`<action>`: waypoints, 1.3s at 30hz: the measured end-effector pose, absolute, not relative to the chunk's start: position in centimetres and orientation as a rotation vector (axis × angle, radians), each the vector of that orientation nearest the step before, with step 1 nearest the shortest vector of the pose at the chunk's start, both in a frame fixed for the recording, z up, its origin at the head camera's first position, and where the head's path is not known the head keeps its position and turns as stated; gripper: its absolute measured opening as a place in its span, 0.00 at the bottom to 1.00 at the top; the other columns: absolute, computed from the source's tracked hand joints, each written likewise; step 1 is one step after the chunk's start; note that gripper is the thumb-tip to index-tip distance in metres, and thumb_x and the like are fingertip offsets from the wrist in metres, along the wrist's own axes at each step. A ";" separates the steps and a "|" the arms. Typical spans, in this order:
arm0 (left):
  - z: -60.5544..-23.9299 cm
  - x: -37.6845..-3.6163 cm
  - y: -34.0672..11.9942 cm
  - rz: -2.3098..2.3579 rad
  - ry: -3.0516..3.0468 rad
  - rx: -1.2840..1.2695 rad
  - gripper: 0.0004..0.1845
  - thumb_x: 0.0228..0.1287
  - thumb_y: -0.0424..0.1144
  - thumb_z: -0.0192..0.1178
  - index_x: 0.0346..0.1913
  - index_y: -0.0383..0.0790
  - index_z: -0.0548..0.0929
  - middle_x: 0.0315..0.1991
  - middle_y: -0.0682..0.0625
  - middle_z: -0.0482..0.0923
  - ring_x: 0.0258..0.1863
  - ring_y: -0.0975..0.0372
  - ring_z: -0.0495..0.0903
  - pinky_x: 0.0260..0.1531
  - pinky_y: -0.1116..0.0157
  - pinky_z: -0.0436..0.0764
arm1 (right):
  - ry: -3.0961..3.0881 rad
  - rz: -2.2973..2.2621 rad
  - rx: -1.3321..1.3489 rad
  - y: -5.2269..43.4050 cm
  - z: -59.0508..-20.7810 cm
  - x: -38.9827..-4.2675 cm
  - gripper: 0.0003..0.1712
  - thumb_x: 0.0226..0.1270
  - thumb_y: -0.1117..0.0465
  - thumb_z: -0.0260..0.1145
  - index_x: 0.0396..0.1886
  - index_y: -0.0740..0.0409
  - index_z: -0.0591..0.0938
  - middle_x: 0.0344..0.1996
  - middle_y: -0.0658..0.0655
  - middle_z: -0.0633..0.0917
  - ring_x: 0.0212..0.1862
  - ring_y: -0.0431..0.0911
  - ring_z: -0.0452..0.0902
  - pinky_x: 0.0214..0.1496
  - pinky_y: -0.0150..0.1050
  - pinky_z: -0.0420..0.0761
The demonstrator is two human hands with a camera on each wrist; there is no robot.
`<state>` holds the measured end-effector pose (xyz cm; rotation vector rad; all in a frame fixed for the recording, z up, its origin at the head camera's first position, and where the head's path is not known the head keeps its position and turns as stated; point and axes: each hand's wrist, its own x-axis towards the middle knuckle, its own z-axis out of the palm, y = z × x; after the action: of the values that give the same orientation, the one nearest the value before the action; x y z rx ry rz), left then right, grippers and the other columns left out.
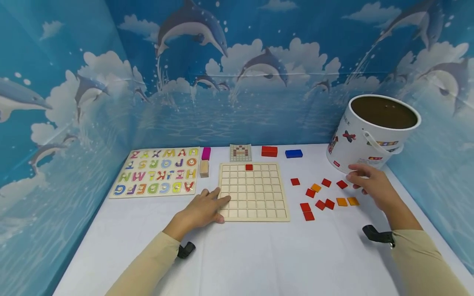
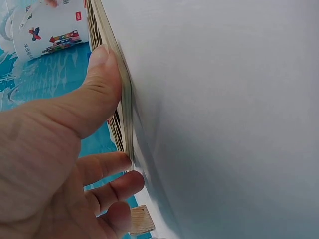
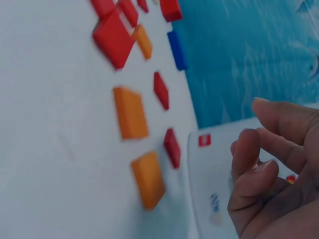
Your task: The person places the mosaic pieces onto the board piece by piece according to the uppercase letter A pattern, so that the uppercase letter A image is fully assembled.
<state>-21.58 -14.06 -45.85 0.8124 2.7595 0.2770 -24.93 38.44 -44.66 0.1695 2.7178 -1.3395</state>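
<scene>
The left hand (image 1: pixel 201 210) lies flat with straight fingers on the near-left corner of the wooden grid board (image 1: pixel 253 191), seemingly to steady it, while the right hand (image 1: pixel 370 184), fingers loosely bent and empty, hovers above the scattered red and orange tiles (image 1: pixel 326 196) beside the bucket (image 1: pixel 372 133), seemingly choosing one

looks like a staged play booth: dolphin backdrop (image 1: pixel 237 74), white table (image 1: pixel 259 255), alphabet puzzle (image 1: pixel 157 170), toy bucket (image 1: pixel 366 135).
</scene>
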 end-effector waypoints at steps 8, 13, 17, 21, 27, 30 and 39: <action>-46.1 -21.6 -14.2 0.308 2.751 0.815 0.39 0.64 0.55 0.66 0.77 0.54 0.68 0.79 0.36 0.56 0.63 0.47 0.67 0.57 0.49 0.71 | 2.627 -1.221 0.222 39.9 -47.5 -25.9 0.45 0.73 0.43 0.65 0.79 0.62 0.61 0.54 0.66 0.75 0.47 0.56 0.74 0.41 0.37 0.78; -46.2 -21.6 -14.2 0.307 2.758 0.816 0.39 0.64 0.55 0.66 0.77 0.53 0.69 0.79 0.36 0.56 0.63 0.46 0.67 0.58 0.47 0.71 | 2.659 -1.142 0.209 39.3 -47.7 -26.3 0.45 0.71 0.46 0.69 0.76 0.67 0.64 0.53 0.69 0.73 0.49 0.57 0.71 0.40 0.37 0.77; -46.1 -21.5 -14.2 0.319 2.760 0.818 0.39 0.64 0.54 0.66 0.77 0.53 0.69 0.79 0.35 0.56 0.63 0.45 0.67 0.58 0.47 0.71 | 2.684 -1.078 0.196 38.8 -47.5 -26.4 0.40 0.69 0.50 0.71 0.72 0.69 0.70 0.56 0.73 0.72 0.51 0.59 0.70 0.41 0.36 0.78; -46.2 -21.6 -14.2 0.322 2.757 0.823 0.39 0.64 0.54 0.66 0.77 0.52 0.69 0.79 0.35 0.56 0.62 0.46 0.67 0.57 0.48 0.71 | 2.699 -1.034 0.224 38.7 -47.7 -26.5 0.36 0.69 0.54 0.71 0.69 0.69 0.73 0.55 0.72 0.74 0.51 0.59 0.71 0.41 0.36 0.79; -46.3 -21.6 -14.2 0.316 2.755 0.816 0.39 0.64 0.55 0.65 0.77 0.53 0.68 0.79 0.36 0.56 0.63 0.47 0.67 0.58 0.48 0.71 | 2.714 -1.013 0.242 38.6 -47.9 -26.5 0.36 0.68 0.53 0.72 0.68 0.67 0.73 0.55 0.71 0.74 0.51 0.59 0.71 0.42 0.35 0.80; -46.3 -21.6 -14.2 0.313 2.755 0.813 0.39 0.64 0.55 0.65 0.77 0.53 0.68 0.79 0.36 0.55 0.63 0.47 0.67 0.59 0.48 0.71 | 2.728 -0.997 0.234 38.6 -47.9 -26.5 0.35 0.67 0.52 0.73 0.66 0.66 0.73 0.54 0.71 0.75 0.49 0.58 0.73 0.42 0.36 0.81; -46.6 -21.6 -14.3 0.321 2.760 0.816 0.39 0.64 0.55 0.65 0.77 0.53 0.68 0.79 0.36 0.55 0.63 0.47 0.67 0.58 0.49 0.71 | 2.757 -0.967 0.189 38.5 -47.9 -26.2 0.35 0.66 0.49 0.73 0.65 0.62 0.73 0.48 0.68 0.77 0.42 0.54 0.76 0.39 0.39 0.82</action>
<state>-21.64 -14.27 -46.63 0.8161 2.7597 0.3212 -26.18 38.53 -47.93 0.1892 2.7575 -0.9666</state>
